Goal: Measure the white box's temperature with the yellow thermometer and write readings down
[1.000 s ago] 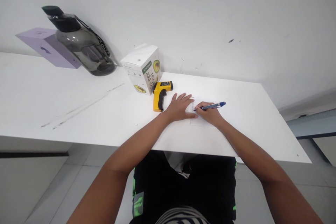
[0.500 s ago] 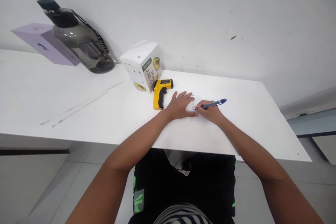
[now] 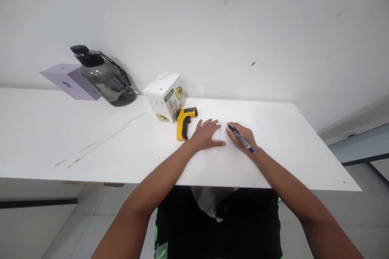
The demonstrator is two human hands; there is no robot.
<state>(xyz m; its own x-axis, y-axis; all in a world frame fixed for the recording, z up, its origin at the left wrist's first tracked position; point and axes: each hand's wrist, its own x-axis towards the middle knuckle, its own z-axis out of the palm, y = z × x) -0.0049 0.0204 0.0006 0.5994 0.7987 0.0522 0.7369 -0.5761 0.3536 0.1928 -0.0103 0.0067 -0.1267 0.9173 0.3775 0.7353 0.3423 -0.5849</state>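
Observation:
A blue pen (image 3: 244,142) is gripped in my right hand (image 3: 243,135), its tip pointing up and left and its blue end lying toward the wrist. Beneath both hands is a white sheet of paper (image 3: 223,151) with small writing, hard to make out against the white top. My left hand (image 3: 207,135) rests flat on the paper's left side, fingers spread, holding nothing. Just left of that hand lies a yellow and black infrared thermometer gun (image 3: 183,124). It sits against a white box with avocado pictures (image 3: 163,95).
A grey see-through water bottle (image 3: 111,85) with a black lid stands by the wall, before a lilac box (image 3: 71,83). The white table (image 3: 115,149) has dark streaks at left. Its front edge runs close to my body.
The pen has turned in my right hand: its rear end, earlier up and right, now points down and right. My view has tilted up. My left hand stays flat on the paper.

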